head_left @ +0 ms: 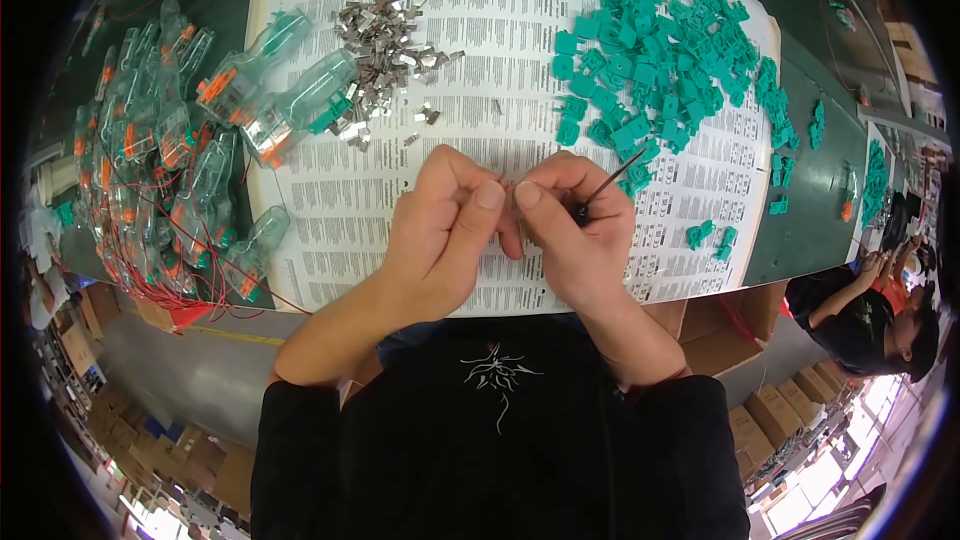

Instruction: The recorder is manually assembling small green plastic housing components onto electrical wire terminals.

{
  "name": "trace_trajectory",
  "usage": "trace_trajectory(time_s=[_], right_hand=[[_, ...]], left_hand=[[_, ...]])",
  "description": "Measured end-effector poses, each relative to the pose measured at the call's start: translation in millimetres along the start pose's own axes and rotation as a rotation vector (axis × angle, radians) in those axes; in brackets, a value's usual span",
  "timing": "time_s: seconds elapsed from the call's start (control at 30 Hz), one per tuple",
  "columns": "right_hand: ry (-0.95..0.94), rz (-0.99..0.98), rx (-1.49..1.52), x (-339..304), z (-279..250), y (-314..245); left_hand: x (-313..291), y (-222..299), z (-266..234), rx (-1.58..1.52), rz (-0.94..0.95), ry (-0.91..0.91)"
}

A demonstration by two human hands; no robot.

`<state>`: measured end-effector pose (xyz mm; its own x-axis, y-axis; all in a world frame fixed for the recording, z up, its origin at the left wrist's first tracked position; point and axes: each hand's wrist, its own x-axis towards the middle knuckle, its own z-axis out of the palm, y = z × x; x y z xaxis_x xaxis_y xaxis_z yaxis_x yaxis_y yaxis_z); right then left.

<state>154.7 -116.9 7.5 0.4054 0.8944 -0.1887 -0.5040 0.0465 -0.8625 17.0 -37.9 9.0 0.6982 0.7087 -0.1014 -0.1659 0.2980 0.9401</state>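
Hands meet above the printed sheet (pixel 420 40): left hand (pixel 440 225) pinches a tiny, light, probably stiff part (pixel 506 183) at its edges, right hand (pixel 575 230) grips a thin pick (pixel 610 182), clips (pixel 385 35) beyond left, green pieces (pixel 660 50) beyond right.

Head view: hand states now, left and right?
Left hand: closed, pinching something small at the fingertips; what it is cannot be told.
Right hand: closed on a thin dark pointed tool.

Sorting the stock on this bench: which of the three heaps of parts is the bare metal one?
The heap of small silver clips, top centre-left on the printed sheet; the other heaps are green or clear plastic.
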Motion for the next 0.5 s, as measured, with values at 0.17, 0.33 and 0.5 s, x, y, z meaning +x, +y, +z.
trace_trajectory(time_s=[0.17,0.33,0.5], right_hand=[[0.014,0.016,-0.428,21,-2,-6],[-0.366,-0.514,-1.468,79,-1,-36],[-0.458,-0.595,-1.498,93,-19,-28]], left_hand=[[7,-4,-15,0.08,0.053,0.097],[12,-5,-28,0.243,0.008,0.189],[15,-2,-31,0.234,-0.019,0.206]])
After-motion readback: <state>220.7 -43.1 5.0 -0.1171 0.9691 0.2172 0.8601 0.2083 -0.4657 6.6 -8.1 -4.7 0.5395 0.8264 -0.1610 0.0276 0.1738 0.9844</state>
